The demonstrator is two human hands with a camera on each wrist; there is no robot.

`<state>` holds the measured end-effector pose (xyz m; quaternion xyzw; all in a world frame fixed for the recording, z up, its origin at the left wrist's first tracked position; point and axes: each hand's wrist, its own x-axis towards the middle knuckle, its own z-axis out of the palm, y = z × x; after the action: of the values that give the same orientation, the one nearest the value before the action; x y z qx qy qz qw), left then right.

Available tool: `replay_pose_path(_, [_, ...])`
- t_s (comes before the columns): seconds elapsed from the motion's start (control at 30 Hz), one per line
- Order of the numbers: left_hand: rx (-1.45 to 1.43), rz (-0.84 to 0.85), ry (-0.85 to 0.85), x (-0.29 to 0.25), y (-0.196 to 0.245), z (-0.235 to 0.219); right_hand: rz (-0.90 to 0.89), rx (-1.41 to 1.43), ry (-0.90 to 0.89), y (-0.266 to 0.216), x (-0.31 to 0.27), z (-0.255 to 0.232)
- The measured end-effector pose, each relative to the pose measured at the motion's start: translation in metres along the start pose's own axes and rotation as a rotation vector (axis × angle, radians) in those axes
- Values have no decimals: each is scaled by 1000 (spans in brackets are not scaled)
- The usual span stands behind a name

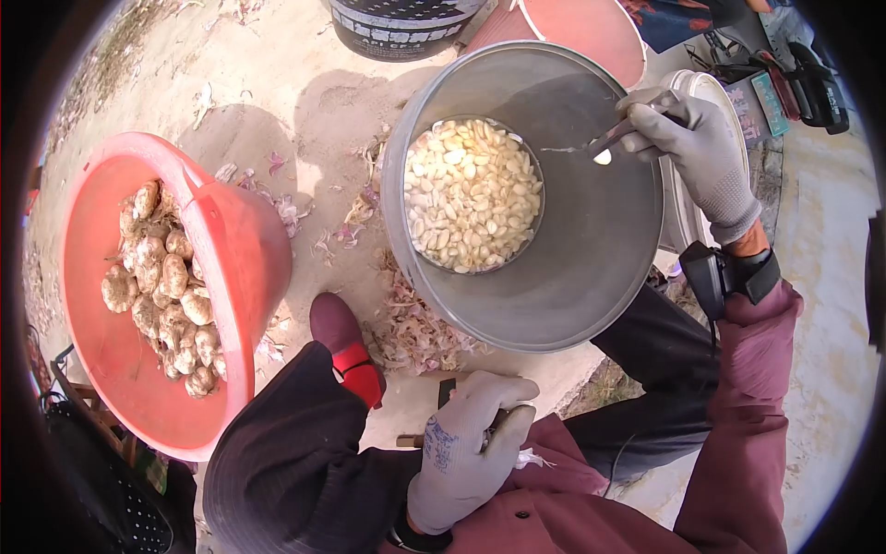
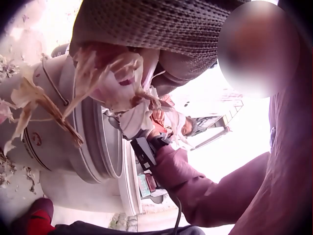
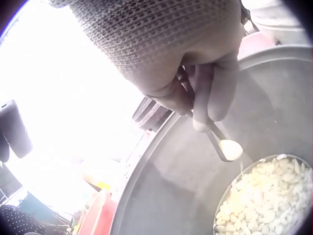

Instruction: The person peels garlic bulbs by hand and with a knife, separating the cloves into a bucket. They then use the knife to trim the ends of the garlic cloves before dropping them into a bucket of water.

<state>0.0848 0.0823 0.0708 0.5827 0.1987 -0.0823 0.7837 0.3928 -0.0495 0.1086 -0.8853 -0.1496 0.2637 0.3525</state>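
My gloved right hand [image 1: 678, 138] pinches a slim metal tool [image 3: 215, 142] over the grey metal pot [image 1: 591, 240]. At the tool's tip is a peeled garlic clove [image 3: 231, 150], also visible as a pale spot just under the fingers in the head view. Many peeled garlic cloves [image 1: 472, 194] lie together in the bottom of the pot. Low in front of my body, my gloved left hand [image 1: 475, 448] has its fingers curled round a garlic bulb [image 2: 117, 88] with loose papery skins, mostly hidden by the glove in the head view.
At the left, a red basin [image 1: 101, 360] holds several unpeeled, dirty garlic bulbs [image 1: 166, 295]. Garlic peelings [image 1: 420, 323] cover the ground between my shoe [image 1: 337, 323] and the pot. A black bucket [image 1: 401, 37] and a pink container [image 1: 591, 37] stand beyond, with pale buckets [image 2: 93, 132] alongside.
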Motion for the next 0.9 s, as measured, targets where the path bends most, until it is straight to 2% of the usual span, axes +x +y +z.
replay_pose_path(0.1, [16, -12, 8, 0, 0, 0, -82, -154, 323, -10, -46, -73])
replay_pose_path(0.2, [50, 5, 3, 1, 3, 0, -75, -192, 606, 36, -76, -146])
replay_pose_path(0.23, [46, -6, 0, 1, 4, 0, -75, -191, 609, 62, -81, -164])
replay_pose_path(0.3, [45, -16, -6, 0, 4, 2, 155, -226, 539, 106, -85, -186])
replay_pose_path(0.33, [32, -11, 4, 0, 2, 3, 152, -224, 538, 107, -85, -189])
replay_pose_path(0.37, [21, -10, 19, -1, 1, 4, 133, -231, 629, 108, -84, -186])
replay_pose_path(0.4, [28, -16, 23, -1, 1, 3, 121, -237, 723, 108, -84, -181])
replay_pose_path(0.47, [50, -39, 5, 0, 2, 3, 94, -200, 712, 95, -78, -162])
replay_pose_path(0.53, [42, -21, 15, 2, -3, 6, -58, -172, 732, 60, -67, -121])
replay_pose_path(0.6, [33, -5, 12, 4, -5, 8, -219, -128, 591, 24, -53, -73])
replay_pose_path(0.67, [117, 53, -11, 6, -4, 8, -257, -79, 267, 5, -34, -31])
replay_pose_path(0.73, [85, 19, -19, 5, -3, 7, -239, -113, 72, 6, -7, 20])
replay_pose_path(0.8, [51, -18, -14, 3, -4, 7, -242, -241, -61, 19, 26, 58])
replay_pose_path(0.87, [42, -5, 3, 2, -4, 6, -376, -438, -30, 49, 57, 91])
replay_pose_path(0.9, [42, -8, 11, 3, -3, 5, -380, -435, -37, 62, 68, 102])
